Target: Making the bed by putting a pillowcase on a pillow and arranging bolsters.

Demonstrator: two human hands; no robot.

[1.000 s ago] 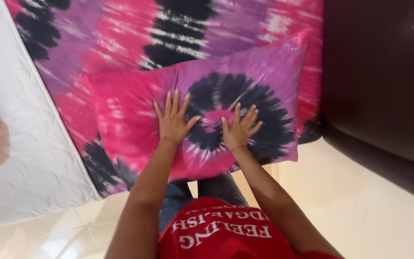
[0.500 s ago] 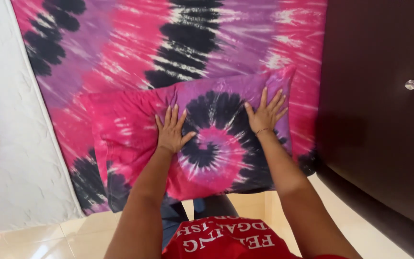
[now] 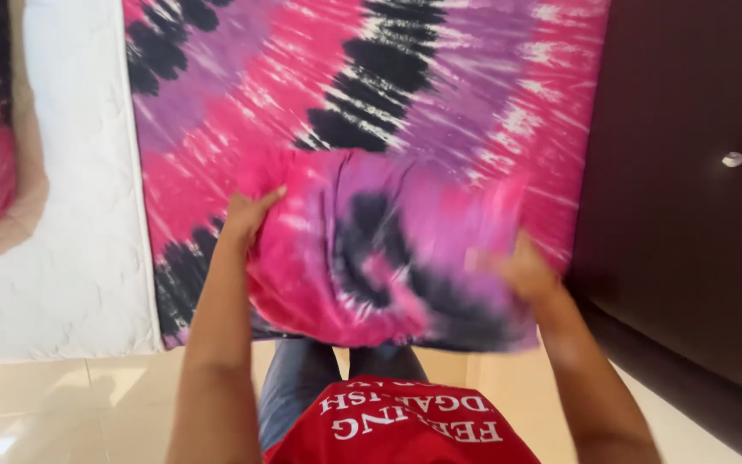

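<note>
Dark cabinet (image 3: 689,215) crowds the right; white mattress (image 3: 70,215) lies open left.

Blurred hand, cropped bedding

The right hand (image 3: 521,273) smears with motion at the pillow (image 3: 388,245)'s right edge, fingers indistinct; the tie-dye sheet (image 3: 388,77) and the white mattress (image 3: 70,215) run past the top edge.

Your left hand (image 3: 246,215) and right hand (image 3: 521,271) grip the two ends of a tie-dye pillow (image 3: 380,249) over the matching sheet (image 3: 302,94) on the bed; a dark cabinet (image 3: 689,172) stands at right.
</note>
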